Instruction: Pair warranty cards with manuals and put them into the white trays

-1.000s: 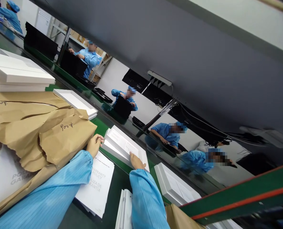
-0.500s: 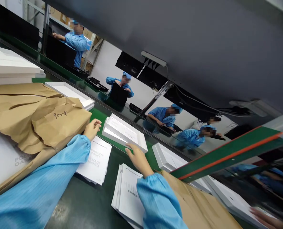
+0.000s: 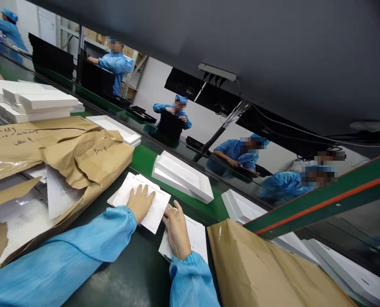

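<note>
My left hand (image 3: 141, 203) lies flat with spread fingers on a stack of white printed leaflets (image 3: 158, 212) on the dark green bench. Beside that stack's right edge is my right hand (image 3: 178, 232), its fingers apart and partly bent. Its fingertips are close to the top leaflet's edge; whether they touch it I cannot tell. Under and behind the right hand sits a second stack of white booklets (image 3: 198, 236), partly covered by the hand and sleeve. Beyond both hands, a white box tray (image 3: 190, 175) rests on another on the green belt (image 3: 220, 209).
A torn brown paper package (image 3: 113, 157) of printed papers lies left, another brown package (image 3: 256, 260) right. White boxes (image 3: 45, 101) are stacked at far left. A green post with an orange stripe (image 3: 320, 196) slants across the right. Co-workers in blue (image 3: 241, 153) sit across the line.
My left hand has moved from beside the paper package onto the leaflets, fingers now spread. My right hand has drawn back from near the white tray to the leaflets' edge. The view has shifted left.
</note>
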Demonstrator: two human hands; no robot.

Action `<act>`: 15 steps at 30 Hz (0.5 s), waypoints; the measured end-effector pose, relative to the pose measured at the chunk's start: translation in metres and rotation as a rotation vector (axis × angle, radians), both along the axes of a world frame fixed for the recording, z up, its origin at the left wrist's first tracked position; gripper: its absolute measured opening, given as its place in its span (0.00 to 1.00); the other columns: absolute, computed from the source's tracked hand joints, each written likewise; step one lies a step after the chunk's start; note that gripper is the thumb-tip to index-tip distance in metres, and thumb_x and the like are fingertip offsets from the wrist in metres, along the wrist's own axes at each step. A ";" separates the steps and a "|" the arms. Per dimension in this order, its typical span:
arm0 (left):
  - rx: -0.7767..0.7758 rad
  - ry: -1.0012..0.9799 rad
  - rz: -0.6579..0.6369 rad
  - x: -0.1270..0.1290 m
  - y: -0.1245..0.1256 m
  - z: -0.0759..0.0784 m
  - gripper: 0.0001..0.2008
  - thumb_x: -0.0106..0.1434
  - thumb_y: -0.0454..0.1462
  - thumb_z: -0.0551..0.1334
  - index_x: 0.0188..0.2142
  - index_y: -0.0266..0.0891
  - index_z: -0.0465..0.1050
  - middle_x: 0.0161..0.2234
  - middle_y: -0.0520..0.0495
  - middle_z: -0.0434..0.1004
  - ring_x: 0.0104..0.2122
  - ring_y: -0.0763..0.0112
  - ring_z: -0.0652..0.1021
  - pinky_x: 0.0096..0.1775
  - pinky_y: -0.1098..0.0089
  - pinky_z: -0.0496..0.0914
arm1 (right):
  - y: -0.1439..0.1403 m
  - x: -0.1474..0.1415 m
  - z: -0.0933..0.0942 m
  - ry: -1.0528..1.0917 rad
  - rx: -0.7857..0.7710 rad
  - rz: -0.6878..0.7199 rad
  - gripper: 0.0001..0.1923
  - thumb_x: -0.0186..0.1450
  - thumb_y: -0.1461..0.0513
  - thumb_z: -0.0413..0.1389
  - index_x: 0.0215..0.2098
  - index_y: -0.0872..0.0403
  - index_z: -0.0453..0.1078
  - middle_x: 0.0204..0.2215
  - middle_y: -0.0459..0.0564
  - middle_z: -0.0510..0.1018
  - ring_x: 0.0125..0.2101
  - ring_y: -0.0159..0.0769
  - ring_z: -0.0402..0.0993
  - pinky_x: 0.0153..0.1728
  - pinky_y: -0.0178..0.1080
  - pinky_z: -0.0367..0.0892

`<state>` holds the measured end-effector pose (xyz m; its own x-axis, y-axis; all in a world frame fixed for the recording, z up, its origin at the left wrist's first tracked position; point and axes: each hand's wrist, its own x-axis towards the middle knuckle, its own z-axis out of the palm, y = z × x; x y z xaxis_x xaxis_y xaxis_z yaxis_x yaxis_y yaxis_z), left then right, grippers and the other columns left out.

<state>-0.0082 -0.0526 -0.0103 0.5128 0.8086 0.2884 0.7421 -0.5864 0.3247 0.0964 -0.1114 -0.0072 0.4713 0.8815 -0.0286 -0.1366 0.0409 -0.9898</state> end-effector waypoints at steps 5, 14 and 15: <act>-0.118 -0.348 -0.117 -0.007 0.015 0.002 0.26 0.53 0.36 0.52 0.52 0.35 0.48 0.53 0.38 0.51 0.49 0.62 0.60 0.46 0.64 0.57 | -0.004 -0.001 0.004 0.066 0.056 0.087 0.17 0.51 0.61 0.54 0.39 0.56 0.59 0.31 0.50 0.71 0.33 0.37 0.67 0.30 0.37 0.64; -0.418 -0.550 -0.267 -0.008 0.028 0.010 0.14 0.57 0.43 0.45 0.31 0.39 0.64 0.28 0.49 0.71 0.30 0.69 0.72 0.29 0.73 0.62 | -0.015 0.017 0.018 -0.132 0.107 -0.038 0.08 0.54 0.58 0.52 0.27 0.54 0.61 0.26 0.44 0.71 0.28 0.31 0.66 0.25 0.31 0.62; -0.391 -0.515 -0.224 -0.007 0.026 0.010 0.15 0.57 0.43 0.44 0.31 0.40 0.64 0.27 0.50 0.71 0.29 0.68 0.72 0.29 0.73 0.62 | -0.015 0.020 0.017 -0.138 0.098 -0.037 0.08 0.54 0.58 0.52 0.27 0.54 0.61 0.26 0.44 0.70 0.27 0.30 0.66 0.24 0.31 0.61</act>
